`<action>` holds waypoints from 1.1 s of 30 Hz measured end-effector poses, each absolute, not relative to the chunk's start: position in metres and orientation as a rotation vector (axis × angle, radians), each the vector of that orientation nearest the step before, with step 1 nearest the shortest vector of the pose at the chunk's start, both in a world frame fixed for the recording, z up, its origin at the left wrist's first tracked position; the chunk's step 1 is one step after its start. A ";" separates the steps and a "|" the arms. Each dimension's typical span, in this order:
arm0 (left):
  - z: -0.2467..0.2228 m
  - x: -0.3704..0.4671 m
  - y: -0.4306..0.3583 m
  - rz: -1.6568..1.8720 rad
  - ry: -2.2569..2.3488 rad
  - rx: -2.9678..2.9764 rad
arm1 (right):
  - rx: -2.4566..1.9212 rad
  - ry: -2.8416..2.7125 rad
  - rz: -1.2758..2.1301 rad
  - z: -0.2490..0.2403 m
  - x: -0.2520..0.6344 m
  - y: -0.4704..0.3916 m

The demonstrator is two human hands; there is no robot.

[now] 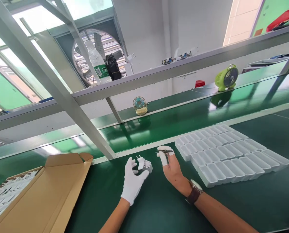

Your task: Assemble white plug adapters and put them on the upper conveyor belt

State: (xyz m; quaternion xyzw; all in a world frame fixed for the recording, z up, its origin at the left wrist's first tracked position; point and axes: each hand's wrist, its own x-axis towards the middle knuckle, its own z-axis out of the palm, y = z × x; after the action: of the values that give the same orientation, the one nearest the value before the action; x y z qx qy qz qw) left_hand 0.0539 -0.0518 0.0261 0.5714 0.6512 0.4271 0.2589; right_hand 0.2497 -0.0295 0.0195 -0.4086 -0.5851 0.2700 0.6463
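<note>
My left hand [132, 186], in a white glove, is curled around a small white plug adapter housing [147, 166]. A white piece with plug pins [141, 161] sits at the housing's near-left side; whether the two are joined I cannot tell. Just to the right is my right hand [173, 170], with white covers on its thumb and fingers and a watch at the wrist. Between those fingertips are dark tweezers [165, 151], their tips pointing left toward the adapter, apart from it.
Rows of translucent white trays [222, 176] lie on the green table to the right. At left, an open cardboard box [49, 191] holds many white parts. A slanted metal post [86, 124] and shelf rail [139, 82] cross ahead. Two small fans [140, 105] stand beyond the belt.
</note>
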 end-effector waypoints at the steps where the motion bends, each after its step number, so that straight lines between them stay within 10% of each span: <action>1: 0.017 0.054 -0.047 1.069 1.779 1.556 | -0.909 -1.312 0.648 0.018 0.250 -0.027; 33: 0.029 -0.007 -0.049 1.290 0.376 0.131 | -0.842 -1.739 0.581 0.039 0.196 -0.053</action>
State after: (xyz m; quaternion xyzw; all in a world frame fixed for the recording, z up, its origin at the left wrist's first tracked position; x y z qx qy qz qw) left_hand -0.0065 -0.0486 0.0290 0.0607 0.1739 0.5971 0.7807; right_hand 0.1956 -0.0534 0.0386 -0.3533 -0.7294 0.2436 0.5327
